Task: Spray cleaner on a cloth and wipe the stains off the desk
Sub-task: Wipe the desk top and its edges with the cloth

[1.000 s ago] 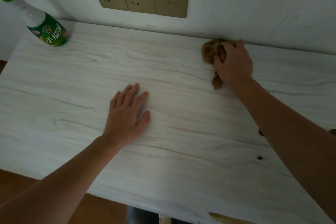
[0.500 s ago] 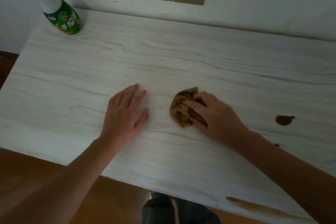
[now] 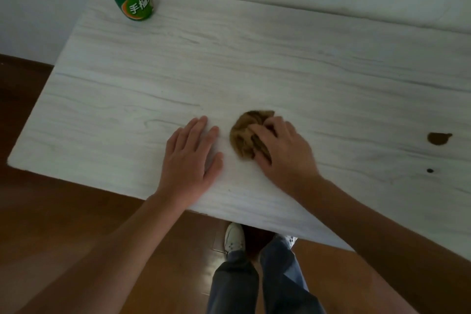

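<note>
Gripping the bunched brown cloth [image 3: 245, 136], the right hand [image 3: 284, 154] presses it on the desk [image 3: 229, 58] beside the flat, spread left hand [image 3: 190, 158], but a brown stain [image 3: 438, 138] and a small dot [image 3: 430, 170] further right are not wiped yet.

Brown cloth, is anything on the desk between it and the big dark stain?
Nothing visible. Only bare white wood-grain desk lies between the crumpled brown cloth under the right hand and the dark brown stain.
</note>
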`<state>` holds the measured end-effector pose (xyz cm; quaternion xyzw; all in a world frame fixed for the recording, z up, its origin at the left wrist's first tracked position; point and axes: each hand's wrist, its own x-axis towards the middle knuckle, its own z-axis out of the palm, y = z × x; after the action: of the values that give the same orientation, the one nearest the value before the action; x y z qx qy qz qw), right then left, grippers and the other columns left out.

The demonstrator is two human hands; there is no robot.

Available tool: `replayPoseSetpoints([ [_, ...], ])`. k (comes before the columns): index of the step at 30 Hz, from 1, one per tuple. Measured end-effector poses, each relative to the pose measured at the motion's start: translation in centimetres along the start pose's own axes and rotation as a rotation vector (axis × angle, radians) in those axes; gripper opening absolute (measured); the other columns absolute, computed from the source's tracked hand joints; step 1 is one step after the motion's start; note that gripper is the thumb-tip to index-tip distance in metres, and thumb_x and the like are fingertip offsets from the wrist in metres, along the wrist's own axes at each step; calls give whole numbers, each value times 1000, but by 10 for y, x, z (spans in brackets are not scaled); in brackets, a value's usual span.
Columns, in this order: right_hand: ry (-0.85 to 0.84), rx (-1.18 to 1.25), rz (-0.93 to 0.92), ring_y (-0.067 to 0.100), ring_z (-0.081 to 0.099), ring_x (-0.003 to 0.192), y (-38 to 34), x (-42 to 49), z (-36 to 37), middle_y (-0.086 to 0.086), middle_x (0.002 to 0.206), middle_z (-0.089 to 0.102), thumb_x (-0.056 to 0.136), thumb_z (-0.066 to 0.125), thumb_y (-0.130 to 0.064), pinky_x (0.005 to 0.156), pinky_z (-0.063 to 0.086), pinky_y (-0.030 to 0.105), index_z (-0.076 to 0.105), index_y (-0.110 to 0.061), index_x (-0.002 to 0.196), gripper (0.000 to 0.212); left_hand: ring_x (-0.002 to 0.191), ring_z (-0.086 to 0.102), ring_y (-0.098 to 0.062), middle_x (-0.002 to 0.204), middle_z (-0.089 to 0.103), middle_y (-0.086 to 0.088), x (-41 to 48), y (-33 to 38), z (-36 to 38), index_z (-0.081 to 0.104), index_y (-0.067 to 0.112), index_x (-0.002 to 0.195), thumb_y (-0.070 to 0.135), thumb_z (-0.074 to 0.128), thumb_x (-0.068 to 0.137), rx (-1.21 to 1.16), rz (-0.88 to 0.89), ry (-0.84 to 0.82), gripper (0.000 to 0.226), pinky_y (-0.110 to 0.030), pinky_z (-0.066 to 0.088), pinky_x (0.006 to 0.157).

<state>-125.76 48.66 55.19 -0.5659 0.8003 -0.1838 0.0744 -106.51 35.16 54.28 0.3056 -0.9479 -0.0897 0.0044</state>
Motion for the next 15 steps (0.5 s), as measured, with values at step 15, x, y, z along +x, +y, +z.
replayPoseSetpoints([
  [15,143,-58,583,34,55,109,44,41,-26,12,130,45,91,59,-33,84,47,40,53,-21,135,46,153,28,-27,162,38,-11,-3,-2,4,48,15,149,43,41,102,-54,19,106,55,-45,20,126],
])
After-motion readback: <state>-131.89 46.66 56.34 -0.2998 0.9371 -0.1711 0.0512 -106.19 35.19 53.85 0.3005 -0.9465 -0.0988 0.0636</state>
